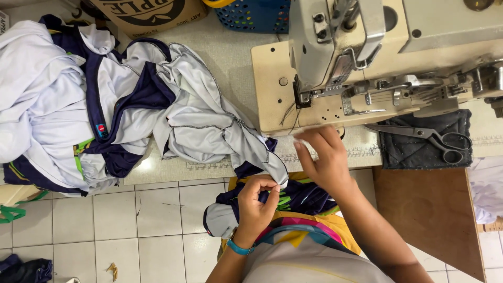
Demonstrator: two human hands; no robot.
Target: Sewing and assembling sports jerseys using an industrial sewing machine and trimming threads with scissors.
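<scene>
Two hands: I see both at lower centre, working one garment.
Garment heap (78, 105): fills the upper left; white and navy jersey cloth, I judge it soft, light, a little slippery, prone to sliding off the table.
Sewing machine (367, 63): upper right, hard edges; its needle end sits just above my right hand.
Table edge (157, 175): cloth trails over it toward the lap; open room lies over the tiled floor, lower left.
Scissors (429, 137): right, on a dark cloth, well apart.
Left hand (257, 202): closed, pinching the white hem (272, 170), the firmest place to grip.
Right hand (325, 157): fingers partly curled around something small and white; blurred, I cannot tell what.

Blurred right hand (324, 157); hidden fingertips.
</scene>
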